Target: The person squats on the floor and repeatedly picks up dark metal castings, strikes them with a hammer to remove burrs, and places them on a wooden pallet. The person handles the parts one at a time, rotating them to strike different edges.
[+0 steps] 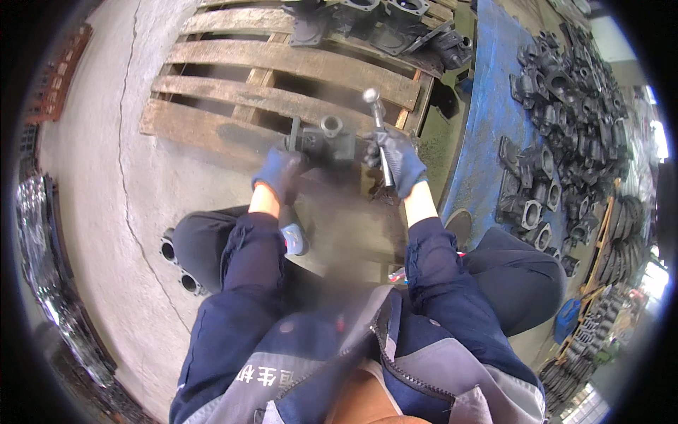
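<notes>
left hand (281, 171) has its grip closed on the flange end of a black casting (328, 147). casting's over by the near edge of the wooden pallet (187, 127), can't tell if it's resting or held up. long axis runs roughly left-right, flange facing left, round port pointing up. then the hammer (380, 131), shiny head away from the person, gripped round the handle by the right hand (405, 168). far right: blue sheet (489, 116) loaded with more black castings (565, 88).

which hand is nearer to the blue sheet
Right. The right hand, gripping the hammer, is just left of the blue sheet; the left hand is farther off, at the left end of the dark casting.
</notes>
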`<state>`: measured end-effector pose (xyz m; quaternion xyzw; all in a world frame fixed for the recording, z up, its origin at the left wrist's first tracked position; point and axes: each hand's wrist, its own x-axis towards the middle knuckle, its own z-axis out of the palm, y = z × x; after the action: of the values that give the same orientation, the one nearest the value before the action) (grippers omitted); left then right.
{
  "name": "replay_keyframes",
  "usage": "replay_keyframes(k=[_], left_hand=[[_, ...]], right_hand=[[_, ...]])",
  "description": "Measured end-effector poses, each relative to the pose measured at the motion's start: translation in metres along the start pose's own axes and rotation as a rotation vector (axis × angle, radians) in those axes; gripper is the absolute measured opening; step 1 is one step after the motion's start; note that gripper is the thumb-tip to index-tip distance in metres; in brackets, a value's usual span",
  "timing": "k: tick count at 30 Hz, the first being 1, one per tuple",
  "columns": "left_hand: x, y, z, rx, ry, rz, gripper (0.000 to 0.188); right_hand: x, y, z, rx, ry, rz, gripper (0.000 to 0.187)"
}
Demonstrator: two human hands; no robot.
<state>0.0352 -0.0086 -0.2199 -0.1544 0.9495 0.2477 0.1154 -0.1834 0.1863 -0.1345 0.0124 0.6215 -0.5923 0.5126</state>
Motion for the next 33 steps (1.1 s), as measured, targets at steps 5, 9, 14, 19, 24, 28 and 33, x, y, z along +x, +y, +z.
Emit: replay_keyframes(k=[5,9,14,19,24,28,33], left_hand=[[0.006,-0.012,0.002,0.014,-0.083,-0.015,0.042],[0.0,0.019,-0.031,0.101,-0.164,-0.092,0.046],[-0.007,0.03,-0.035,-0.146,-0.057,-0.269,0.041],[0.008,0.016,-0.015,-0.401,0.077,-0.3,0.029],[0.023,0.015,-0.005,-1.319,0.105,-0.532,0.028],[0.026,0.017,-0.007,-1.105,0.222,-0.427,0.03],[0.015,0.027,-0.017,-1.491,0.252,-0.416,0.032]], right_hand=[[-0.061,-0.008,0.027,-0.102,0.031,0.088,0.039],[-0.075,0.023,0.046,0.057,0.081,0.013,0.048],[-0.072,0.041,0.057,-0.391,0.062,-0.002,0.043],[-0.083,0.016,0.07,-0.294,0.055,0.067,0.026],[-0.088,0.019,0.069,-0.342,0.129,-0.004,0.024],[-0.072,0.027,0.066,-0.263,0.095,0.061,0.031],[-0.07,0.028,0.066,-0.327,0.122,-0.027,0.028]])
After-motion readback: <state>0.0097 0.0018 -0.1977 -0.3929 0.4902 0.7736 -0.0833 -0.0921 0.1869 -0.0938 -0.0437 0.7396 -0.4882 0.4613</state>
